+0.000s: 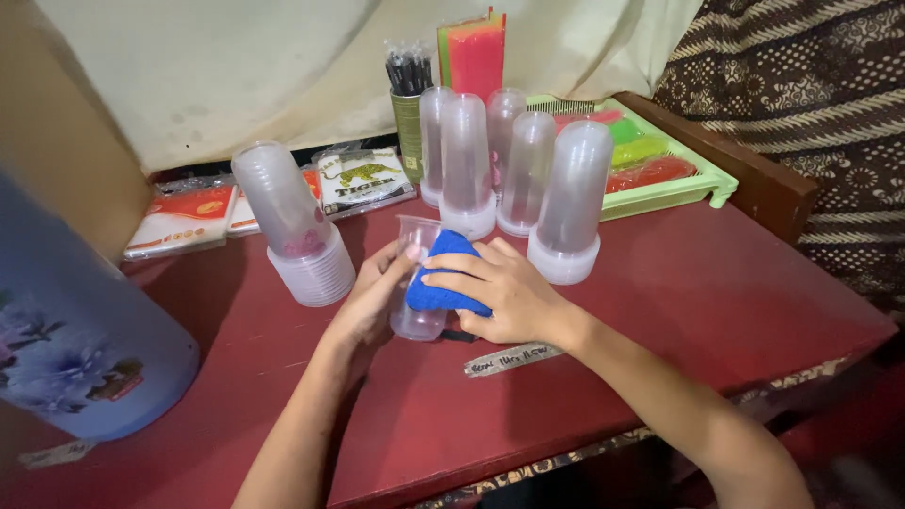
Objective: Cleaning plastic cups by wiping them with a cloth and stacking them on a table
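A clear plastic cup [416,236] stands on the dark red table [716,292] in front of me. My left hand [370,294] wraps around its left side and holds it. My right hand [504,292] presses a blue cloth [443,273] against the cup's right side, fingers spread over the cloth. Stacks of upturned clear cups [514,174] stand just behind my hands. Another tilted stack of cups [294,226] rises to the left.
A large pale blue flowered jug [71,330] stands at the left edge. A green tray [660,170] with coloured packets sits at the back right. Flat packets [184,219], a tin of black straws [409,104] and coloured sheets [474,52] line the back.
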